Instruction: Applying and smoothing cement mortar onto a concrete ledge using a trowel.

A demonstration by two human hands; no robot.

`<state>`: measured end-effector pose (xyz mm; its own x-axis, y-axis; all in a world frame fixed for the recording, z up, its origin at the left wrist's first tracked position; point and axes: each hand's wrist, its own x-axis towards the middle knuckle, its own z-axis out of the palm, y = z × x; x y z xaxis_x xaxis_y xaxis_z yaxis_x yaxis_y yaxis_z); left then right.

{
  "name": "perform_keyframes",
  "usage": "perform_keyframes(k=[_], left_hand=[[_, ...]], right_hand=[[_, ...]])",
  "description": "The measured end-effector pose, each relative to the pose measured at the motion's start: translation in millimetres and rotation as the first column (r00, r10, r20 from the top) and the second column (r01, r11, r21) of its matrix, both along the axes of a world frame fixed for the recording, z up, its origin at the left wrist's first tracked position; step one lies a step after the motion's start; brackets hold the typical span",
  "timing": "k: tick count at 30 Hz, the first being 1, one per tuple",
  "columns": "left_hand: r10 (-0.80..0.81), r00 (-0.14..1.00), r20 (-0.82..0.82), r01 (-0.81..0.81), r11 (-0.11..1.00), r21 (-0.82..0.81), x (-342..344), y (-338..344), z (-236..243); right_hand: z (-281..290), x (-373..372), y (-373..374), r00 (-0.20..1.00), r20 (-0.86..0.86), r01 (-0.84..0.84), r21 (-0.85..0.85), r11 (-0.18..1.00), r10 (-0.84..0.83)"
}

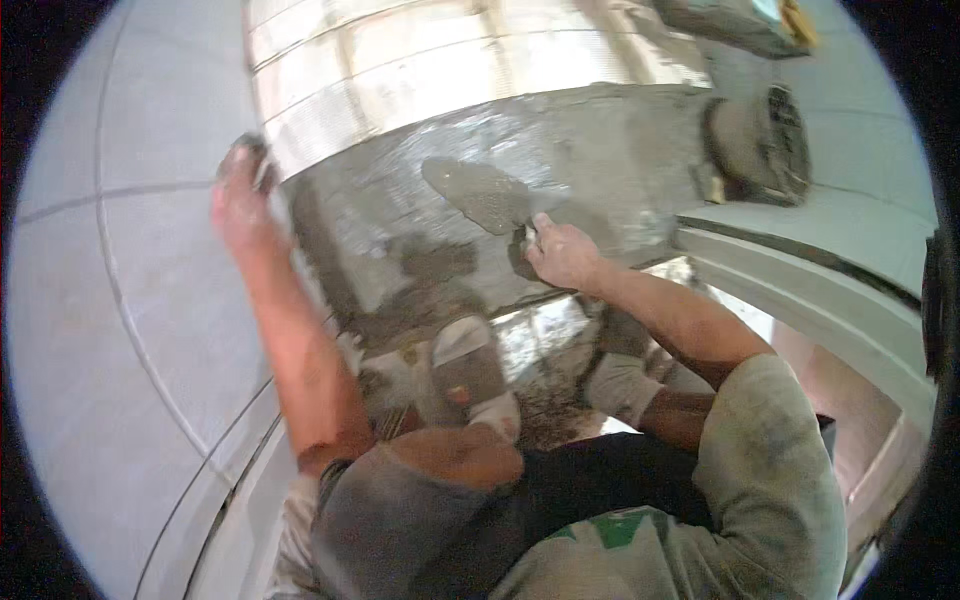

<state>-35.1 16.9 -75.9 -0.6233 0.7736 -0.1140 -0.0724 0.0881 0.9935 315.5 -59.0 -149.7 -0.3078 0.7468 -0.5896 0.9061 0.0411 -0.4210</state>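
My right hand (565,255) grips the handle of a trowel (480,195). Its pointed blade lies over wet grey mortar (600,150), pointing up and to the left. A smooth, shiny layer of this mortar covers the strip in front of me. On the left, my left hand (240,205) is closed beside the pale tiled wall (150,140), near the corner of the mortar strip. Something small and dark shows at its fingertips, too blurred to name.
Light tiles (430,65) lie beyond the mortar's far edge. A mortar-crusted round container (760,145) is at the right, with a bag (740,22) behind it. A white frame (790,265) runs along the right. My feet stand just below the near edge.
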Motion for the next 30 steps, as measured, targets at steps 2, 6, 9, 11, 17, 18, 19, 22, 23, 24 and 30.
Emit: perform_keyframes(k=[2,6,9,11,17,18,19,22,23,24,30], left_hand=[[-0.033,0.999,-0.027,0.033,0.999,-0.003,-18.5,-8.8,-4.0],[-0.036,0.998,0.060,0.039,0.998,-0.056,-0.1,-6.3,-5.7],[-0.078,0.995,0.058,0.079,0.997,-0.009,1.8,-7.2,-13.4],[-0.119,0.991,0.059,0.120,0.993,-0.015,11.5,-3.5,-16.4],[-0.219,0.974,-0.058,0.216,0.975,-0.056,2.9,-15.1,-26.9],[-0.252,0.962,-0.103,0.246,0.967,-0.066,-0.6,-16.4,-28.5],[-0.258,0.962,-0.093,0.254,0.966,-0.057,-0.8,-15.0,-34.1],[-0.113,0.993,-0.027,0.104,0.968,-0.229,6.4,-15.8,-34.7],[-0.110,0.994,-0.025,0.101,0.969,-0.227,9.5,-15.2,-34.4],[-0.141,0.987,-0.076,0.119,0.963,-0.241,10.6,-17.2,-32.0],[-0.213,0.967,-0.139,0.149,0.917,-0.371,-15.6,-44.3,-55.9]], right_hand=[[29.7,24.3,19.2,0.996,0.087,0.003,0.016,1.000,-0.005],[119.8,93.9,82.0,0.889,0.427,-0.127,-0.115,0.985,0.165],[193.6,155.3,147.6,0.610,0.683,-0.342,-0.230,0.911,0.402],[237.6,238.4,193.5,0.505,0.721,-0.453,-0.246,0.857,0.474],[339.4,241.5,225.1,0.113,0.980,-0.052,0.168,0.984,-0.161],[341.3,257.7,232.1,0.107,0.980,-0.046,0.175,0.983,-0.170],[334.6,279.0,241.5,0.105,0.989,-0.097,0.114,0.989,-0.104],[286.0,309.1,239.8,0.073,0.997,-0.140,0.048,0.989,-0.038],[267.7,321.7,237.9,0.026,0.999,-0.096,0.047,0.994,-0.044],[251.7,341.6,238.2,0.055,0.996,-0.063,0.069,0.996,-0.065],[172.3,421.4,256.8,0.119,0.989,0.121,0.069,0.990,-0.084]])
